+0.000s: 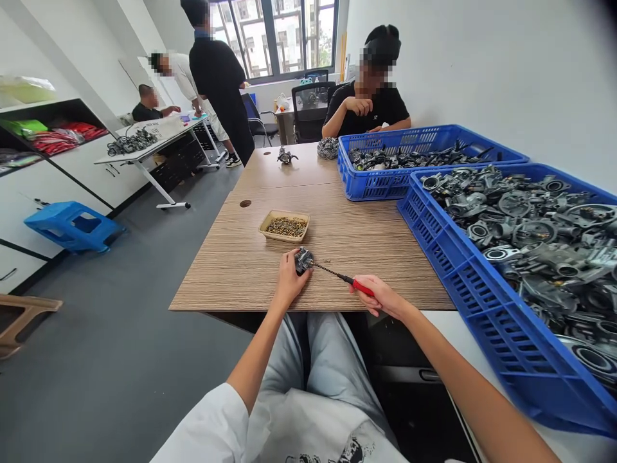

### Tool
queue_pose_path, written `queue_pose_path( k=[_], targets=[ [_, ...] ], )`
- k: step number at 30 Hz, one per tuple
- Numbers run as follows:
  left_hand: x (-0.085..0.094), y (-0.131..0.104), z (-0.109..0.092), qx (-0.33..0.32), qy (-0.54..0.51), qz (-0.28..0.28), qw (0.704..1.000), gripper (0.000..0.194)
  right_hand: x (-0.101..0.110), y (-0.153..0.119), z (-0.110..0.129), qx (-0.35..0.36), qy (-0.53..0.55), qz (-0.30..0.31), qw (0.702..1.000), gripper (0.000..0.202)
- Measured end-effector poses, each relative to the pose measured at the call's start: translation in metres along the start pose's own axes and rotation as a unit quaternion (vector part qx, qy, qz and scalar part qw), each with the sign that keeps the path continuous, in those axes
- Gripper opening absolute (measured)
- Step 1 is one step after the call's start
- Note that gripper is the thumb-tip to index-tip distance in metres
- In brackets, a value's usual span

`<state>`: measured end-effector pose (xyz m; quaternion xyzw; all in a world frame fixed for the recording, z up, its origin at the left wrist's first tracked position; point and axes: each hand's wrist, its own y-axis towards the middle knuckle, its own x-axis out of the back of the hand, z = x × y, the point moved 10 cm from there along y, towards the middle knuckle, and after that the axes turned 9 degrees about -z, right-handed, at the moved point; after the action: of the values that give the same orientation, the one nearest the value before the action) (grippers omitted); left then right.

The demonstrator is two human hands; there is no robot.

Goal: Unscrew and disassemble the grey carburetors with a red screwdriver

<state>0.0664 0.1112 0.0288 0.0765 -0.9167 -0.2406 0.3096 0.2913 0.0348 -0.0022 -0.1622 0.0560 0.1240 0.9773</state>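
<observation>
Carburetor-like metal part (303, 260) sat in our left hand's (289, 278) curled fingers, partly hidden; our right hand (378, 296) gripped the screwdriver (354, 283), its tip indistinct.

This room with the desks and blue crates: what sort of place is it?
Probably a small assembly or repair workshop. The large blue crate is full of metal parts, a tan tray holds small brass-coloured pieces, and a red-handled screwdriver meets a metal part.

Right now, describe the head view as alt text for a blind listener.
The left hand steadies a metal casting on a wood-grain table; the right hand holds a red-handled screwdriver to it. Nearby are a tray of small brass-colored pieces and two blue crates of metal parts.
</observation>
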Motion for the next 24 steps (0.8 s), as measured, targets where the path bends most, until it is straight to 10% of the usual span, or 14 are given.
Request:
queue_pose_path(
  k=[24],
  targets=[
    [0.0024,0.0011,0.0029,0.021,-0.016,-0.002,1.0,0.063,-0.0019,-0.0027,0.0045,0.003,-0.026,-0.016,1.0,0.046]
  ],
)
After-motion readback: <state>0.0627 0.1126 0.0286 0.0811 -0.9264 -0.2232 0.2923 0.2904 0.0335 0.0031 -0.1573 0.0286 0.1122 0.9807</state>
